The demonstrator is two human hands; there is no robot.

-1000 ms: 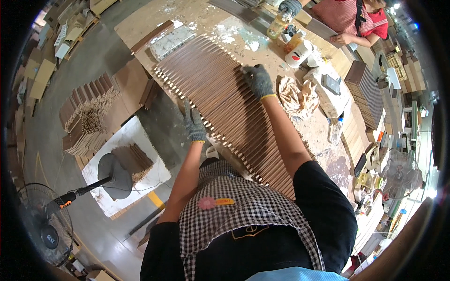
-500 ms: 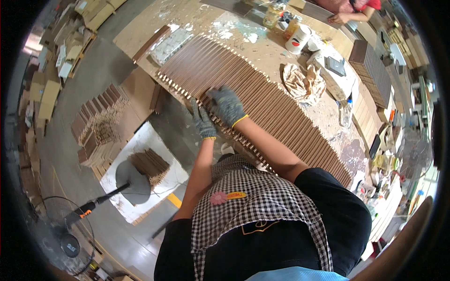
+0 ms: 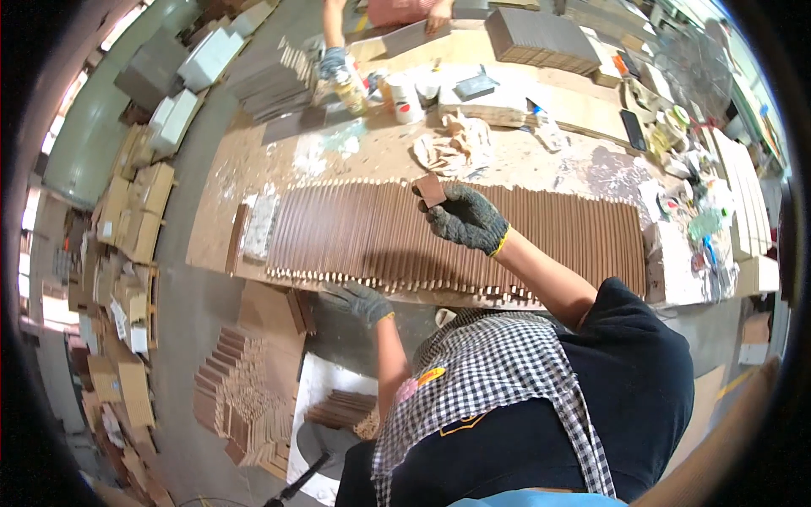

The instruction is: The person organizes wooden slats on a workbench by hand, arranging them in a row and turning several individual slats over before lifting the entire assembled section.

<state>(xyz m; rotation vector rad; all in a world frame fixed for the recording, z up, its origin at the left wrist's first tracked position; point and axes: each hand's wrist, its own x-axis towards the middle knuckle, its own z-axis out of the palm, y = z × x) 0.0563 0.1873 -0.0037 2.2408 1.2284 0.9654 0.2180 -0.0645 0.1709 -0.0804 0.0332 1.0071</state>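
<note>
A long row of narrow brown boards (image 3: 338, 228) stands packed side by side across the worktable, with pale pegs sticking out of their ends. Above the row, my gloved right hand (image 3: 466, 218) is raised, pinching a small flat reddish-brown square piece (image 3: 431, 191) between thumb and fingers. My left hand (image 3: 359, 302), also in a grey glove, is beside the row's near edge with its fingers stretched out and nothing in them. At the row's left end lie a paint-smeared white block (image 3: 259, 228) and a single brown board (image 3: 237, 240).
Crumpled brown paper (image 3: 456, 145), a white can (image 3: 404, 98) and a dark stack of boards (image 3: 542, 40) lie beyond the row. Across the table a co-worker's gloved hand (image 3: 333, 64) is at a bottle (image 3: 349, 99). Stacked pieces (image 3: 245, 397) stand low at left.
My view has turned, so the row now runs nearly level. My right hand has lifted off the boards and shows the square piece. My left hand's fingers now point leftward.
</note>
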